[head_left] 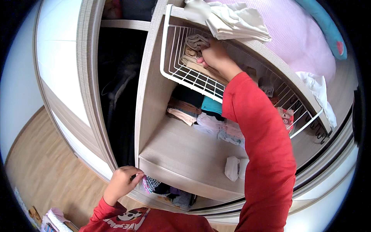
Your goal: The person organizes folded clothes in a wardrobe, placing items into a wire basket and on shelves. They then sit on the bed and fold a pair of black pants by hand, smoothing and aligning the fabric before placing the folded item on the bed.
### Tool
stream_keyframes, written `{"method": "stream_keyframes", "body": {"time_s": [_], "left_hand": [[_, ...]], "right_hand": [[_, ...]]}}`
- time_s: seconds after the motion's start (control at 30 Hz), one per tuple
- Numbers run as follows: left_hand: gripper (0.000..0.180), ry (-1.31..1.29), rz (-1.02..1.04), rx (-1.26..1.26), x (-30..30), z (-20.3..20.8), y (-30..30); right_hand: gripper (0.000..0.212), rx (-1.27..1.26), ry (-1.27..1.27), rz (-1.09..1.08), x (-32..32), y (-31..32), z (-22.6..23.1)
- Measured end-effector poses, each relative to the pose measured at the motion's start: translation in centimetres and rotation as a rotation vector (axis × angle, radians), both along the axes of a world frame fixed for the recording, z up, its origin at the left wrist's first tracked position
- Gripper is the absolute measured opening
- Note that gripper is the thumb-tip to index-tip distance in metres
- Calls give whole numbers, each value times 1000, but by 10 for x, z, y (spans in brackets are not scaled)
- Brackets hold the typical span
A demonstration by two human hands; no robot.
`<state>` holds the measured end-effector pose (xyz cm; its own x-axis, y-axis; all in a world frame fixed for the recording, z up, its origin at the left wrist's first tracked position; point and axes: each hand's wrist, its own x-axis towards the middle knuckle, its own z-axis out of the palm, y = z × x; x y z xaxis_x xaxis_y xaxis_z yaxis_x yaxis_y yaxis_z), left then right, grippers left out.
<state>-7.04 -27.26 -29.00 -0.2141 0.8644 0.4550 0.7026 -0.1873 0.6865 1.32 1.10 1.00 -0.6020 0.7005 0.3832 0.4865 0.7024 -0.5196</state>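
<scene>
My right hand (216, 58) reaches into a white wire basket (193, 84), its fingers curled at a folded grey-beige garment (197, 41). The thumb lies over a folded tan garment (199, 66), and the back of the hand hides part of the grip. My left hand (123, 181) is low at the wardrobe's upright panel, with its fingers curled and the tips together beside the panel's edge. What lies between those fingertips, if anything, is too small to make out. Just right of them, patterned clothes (152, 183) fill a low compartment.
White folded cloth (239, 23) lies on the shelf above the basket, near pink bedding (286, 31). Folded clothes (183, 106) stand below the basket. A white bundle (232, 169) rests on the lower shelf (174, 145). Black hooks (319, 131) hang at the right.
</scene>
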Motion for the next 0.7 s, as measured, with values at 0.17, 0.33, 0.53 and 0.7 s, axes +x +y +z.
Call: {"method": "stream_keyframes", "body": {"time_s": [0.17, 0.33, 0.53, 0.7], "left_hand": [[12, -23, -35, -85, 9, -3, 0], [10, 16, -46, -73, 13, -15, 7], [11, 49, -95, -129, 24, -9, 13], [11, 97, -236, -81, 36, 1, 26]], "right_hand": [[39, 600, -180, -57, 46, -47, -16], [16, 733, 63, 59, 128, -103, -55], [21, 894, 76, -16, 206, -142, -86], [19, 762, 130, -156, 253, -160, -101]]}}
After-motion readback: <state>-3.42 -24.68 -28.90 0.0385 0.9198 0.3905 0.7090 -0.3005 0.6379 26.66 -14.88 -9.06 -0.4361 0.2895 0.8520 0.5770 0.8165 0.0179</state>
